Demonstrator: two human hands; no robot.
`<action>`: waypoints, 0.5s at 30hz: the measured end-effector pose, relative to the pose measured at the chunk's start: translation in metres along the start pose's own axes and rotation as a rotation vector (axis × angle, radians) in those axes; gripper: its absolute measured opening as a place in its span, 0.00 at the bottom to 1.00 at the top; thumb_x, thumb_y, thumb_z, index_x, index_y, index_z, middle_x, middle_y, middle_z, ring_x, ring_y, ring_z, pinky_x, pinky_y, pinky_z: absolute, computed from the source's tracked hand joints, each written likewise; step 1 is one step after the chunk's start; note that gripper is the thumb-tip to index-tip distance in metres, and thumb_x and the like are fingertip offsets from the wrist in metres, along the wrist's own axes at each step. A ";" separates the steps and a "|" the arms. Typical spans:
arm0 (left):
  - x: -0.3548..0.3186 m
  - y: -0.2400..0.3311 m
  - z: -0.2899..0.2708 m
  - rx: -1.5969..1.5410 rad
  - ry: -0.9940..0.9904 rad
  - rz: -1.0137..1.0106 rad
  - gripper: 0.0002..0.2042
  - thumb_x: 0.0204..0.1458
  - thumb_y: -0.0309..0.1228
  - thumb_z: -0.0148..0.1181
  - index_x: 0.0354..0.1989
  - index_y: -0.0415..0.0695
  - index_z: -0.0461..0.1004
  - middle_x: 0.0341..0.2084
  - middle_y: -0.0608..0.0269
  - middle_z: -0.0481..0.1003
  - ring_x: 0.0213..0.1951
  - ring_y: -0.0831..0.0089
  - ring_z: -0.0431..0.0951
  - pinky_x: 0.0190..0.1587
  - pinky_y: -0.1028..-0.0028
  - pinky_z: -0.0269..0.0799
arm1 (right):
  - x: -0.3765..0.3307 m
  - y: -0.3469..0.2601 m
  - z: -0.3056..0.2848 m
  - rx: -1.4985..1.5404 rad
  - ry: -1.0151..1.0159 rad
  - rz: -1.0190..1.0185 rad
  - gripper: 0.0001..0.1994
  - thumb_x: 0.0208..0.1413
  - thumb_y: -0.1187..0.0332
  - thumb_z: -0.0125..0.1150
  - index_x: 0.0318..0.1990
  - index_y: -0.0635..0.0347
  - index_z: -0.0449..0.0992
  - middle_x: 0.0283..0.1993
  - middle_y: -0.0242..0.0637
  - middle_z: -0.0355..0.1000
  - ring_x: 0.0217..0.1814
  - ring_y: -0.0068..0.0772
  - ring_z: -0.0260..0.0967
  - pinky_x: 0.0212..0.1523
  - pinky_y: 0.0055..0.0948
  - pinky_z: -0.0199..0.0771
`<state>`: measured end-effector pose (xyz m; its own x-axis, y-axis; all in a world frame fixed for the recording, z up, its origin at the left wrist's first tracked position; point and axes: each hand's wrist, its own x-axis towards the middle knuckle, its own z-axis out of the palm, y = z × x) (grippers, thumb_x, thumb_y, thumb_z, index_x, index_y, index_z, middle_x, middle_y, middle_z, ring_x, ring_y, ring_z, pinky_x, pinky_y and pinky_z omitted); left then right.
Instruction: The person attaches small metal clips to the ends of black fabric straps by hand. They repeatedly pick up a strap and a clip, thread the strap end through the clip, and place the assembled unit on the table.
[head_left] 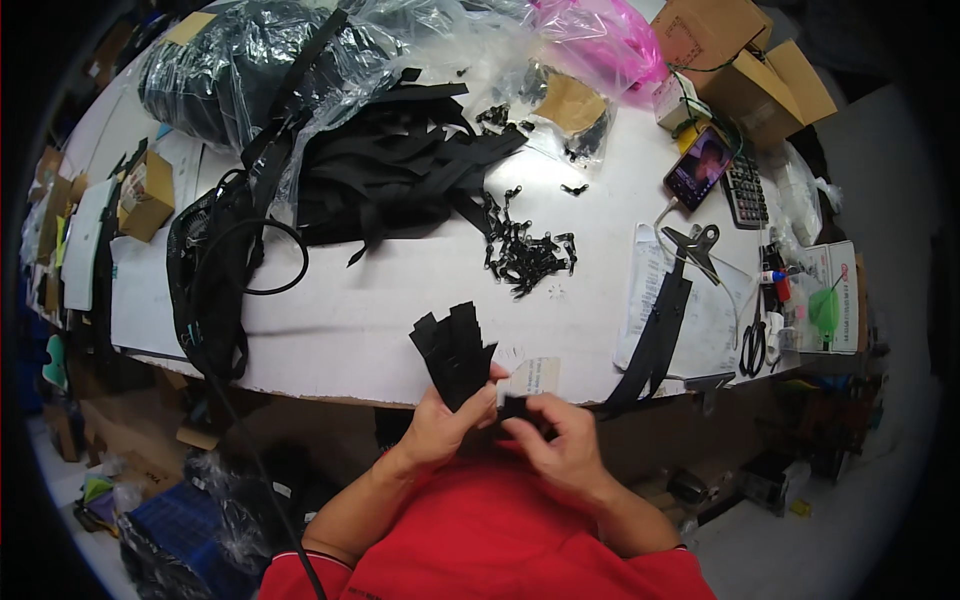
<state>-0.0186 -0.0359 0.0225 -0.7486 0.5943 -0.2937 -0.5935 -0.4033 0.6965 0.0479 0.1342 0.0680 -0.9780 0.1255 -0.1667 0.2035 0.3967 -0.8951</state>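
The person in the red top is standing at the near edge of the white worktable (400,320), and both hands are working close together just below that edge. The left hand (440,425) is gripping a fanned bundle of short black strips (455,350), fingers wrapped round its lower end, so the strips are rising up and slightly away from the body with their long axis running nearly upright in the view. The right hand (560,445) is pinching a small black piece (518,408) between thumb and fingertips, just to the right of the bundle's base and almost touching it; what exactly the piece is I cannot tell. So the bundle is lying up and to the left of the right hand, with the left hand plainly the nearer one. Farther up the table a scatter of small black metal pulls (530,255) is lying beyond the hands, with a heap of black tape (390,180) behind it, and scissors (753,345) well off to the right.
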 end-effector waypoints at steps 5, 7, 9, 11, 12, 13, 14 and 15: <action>0.006 0.013 0.015 -0.202 -0.019 -0.081 0.13 0.62 0.24 0.51 0.53 0.33 0.66 0.32 0.57 0.73 0.27 0.73 0.70 0.35 0.69 0.74 | 0.038 0.001 -0.097 0.228 0.385 0.085 0.01 0.59 0.77 0.60 0.37 0.65 0.74 0.29 0.26 0.72 0.30 0.14 0.64 0.31 0.18 0.66; 0.002 0.006 0.007 -0.153 -0.040 -0.041 0.15 0.61 0.23 0.52 0.55 0.33 0.65 0.34 0.56 0.73 0.27 0.74 0.70 0.34 0.70 0.73 | 0.041 0.008 -0.102 0.301 0.356 0.074 0.04 0.59 0.76 0.62 0.38 0.66 0.73 0.31 0.26 0.71 0.32 0.15 0.64 0.34 0.18 0.67; 0.008 0.002 0.010 -0.178 -0.032 -0.058 0.15 0.58 0.22 0.57 0.53 0.35 0.67 0.34 0.59 0.74 0.28 0.77 0.71 0.31 0.74 0.71 | 0.034 0.005 -0.096 0.091 0.190 -0.094 0.06 0.59 0.75 0.63 0.40 0.68 0.74 0.34 0.28 0.72 0.33 0.19 0.67 0.38 0.21 0.70; 0.014 0.012 0.030 -0.138 -0.014 -0.044 0.13 0.57 0.22 0.61 0.50 0.36 0.70 0.31 0.64 0.74 0.28 0.80 0.72 0.30 0.78 0.70 | 0.024 0.004 -0.064 0.360 0.098 0.091 0.09 0.57 0.75 0.65 0.43 0.67 0.74 0.37 0.31 0.73 0.37 0.20 0.71 0.40 0.21 0.73; 0.014 0.017 0.040 -0.079 0.031 -0.018 0.09 0.56 0.23 0.63 0.43 0.39 0.73 0.29 0.67 0.74 0.29 0.83 0.72 0.28 0.80 0.68 | 0.022 0.004 -0.051 0.406 0.041 0.090 0.10 0.56 0.75 0.66 0.44 0.67 0.74 0.37 0.31 0.74 0.38 0.20 0.72 0.41 0.22 0.74; 0.014 0.014 0.038 -0.043 0.049 0.008 0.07 0.56 0.23 0.63 0.41 0.39 0.73 0.29 0.68 0.74 0.28 0.83 0.72 0.28 0.80 0.68 | 0.021 0.004 -0.040 0.455 -0.018 0.087 0.12 0.55 0.75 0.67 0.46 0.66 0.74 0.38 0.32 0.74 0.40 0.20 0.73 0.42 0.22 0.76; 0.015 0.008 0.034 -0.007 0.065 0.034 0.05 0.56 0.23 0.63 0.39 0.40 0.74 0.28 0.69 0.74 0.28 0.83 0.72 0.28 0.80 0.68 | 0.020 0.008 -0.032 0.461 -0.035 0.034 0.16 0.54 0.77 0.68 0.49 0.65 0.73 0.38 0.33 0.74 0.40 0.18 0.72 0.42 0.20 0.76; 0.015 0.006 0.030 0.029 0.081 0.060 0.04 0.56 0.23 0.63 0.37 0.40 0.75 0.27 0.70 0.74 0.27 0.83 0.72 0.28 0.80 0.68 | 0.020 0.007 -0.027 0.458 -0.037 0.010 0.16 0.54 0.77 0.68 0.49 0.65 0.72 0.38 0.33 0.74 0.40 0.18 0.72 0.42 0.20 0.76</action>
<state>-0.0239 -0.0083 0.0419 -0.8044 0.5114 -0.3023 -0.5392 -0.4149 0.7329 0.0310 0.1636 0.0695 -0.9788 0.0913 -0.1834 0.1796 -0.0479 -0.9826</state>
